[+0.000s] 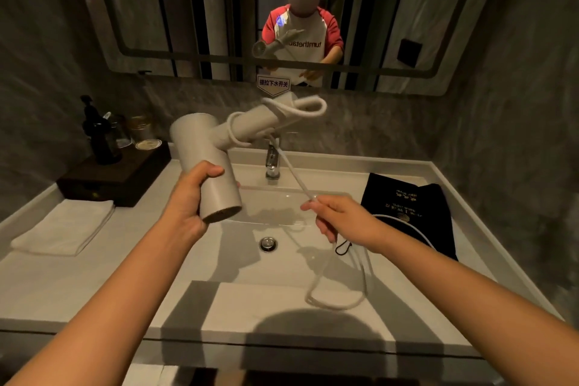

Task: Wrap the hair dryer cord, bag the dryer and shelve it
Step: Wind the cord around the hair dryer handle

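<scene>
Hair dryer (206, 163) mid-wrap above the sink basin (282, 263), cord (293, 171) partly coiled on the handle.
Gripped around the barrel by the left hand (191, 197), handle angled away to take more turns; slack cord pinched in the right hand (341, 218), drawn taut, remainder looping below; black storage bag (407, 210) waiting just beside, on the counter.

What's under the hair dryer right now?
Under the hair dryer is the white sink basin with its drain. The left hand covers part of the barrel's underside and the basin beyond it.
</scene>
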